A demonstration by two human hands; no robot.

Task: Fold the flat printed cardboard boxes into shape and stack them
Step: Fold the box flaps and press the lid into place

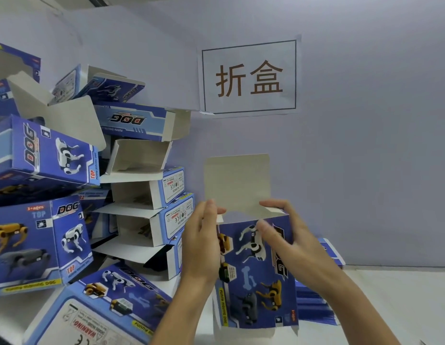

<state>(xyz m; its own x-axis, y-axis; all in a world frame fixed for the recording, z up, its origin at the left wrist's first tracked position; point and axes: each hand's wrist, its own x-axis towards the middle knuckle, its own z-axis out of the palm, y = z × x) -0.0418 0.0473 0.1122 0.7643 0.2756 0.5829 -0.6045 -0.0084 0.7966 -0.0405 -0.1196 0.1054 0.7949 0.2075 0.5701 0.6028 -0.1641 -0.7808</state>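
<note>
Head camera, one view only
It is looking forward and slightly down, close over both hands (241,245), facing the far wall (365,145); boxes (67,195) are crowding its left.

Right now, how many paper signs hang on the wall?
1. The sign hangs on the wall above the box that both hands hold, right of the pile. The pile may hide others.

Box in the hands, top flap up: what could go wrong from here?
1. The box is held upright between the left hand and right hand; its tall top flap stands unfolded and could crease if pushed askew.
2. The pile of folded boxes beside it leans unevenly, with open flaps jutting out; adding another could topple it.
</note>
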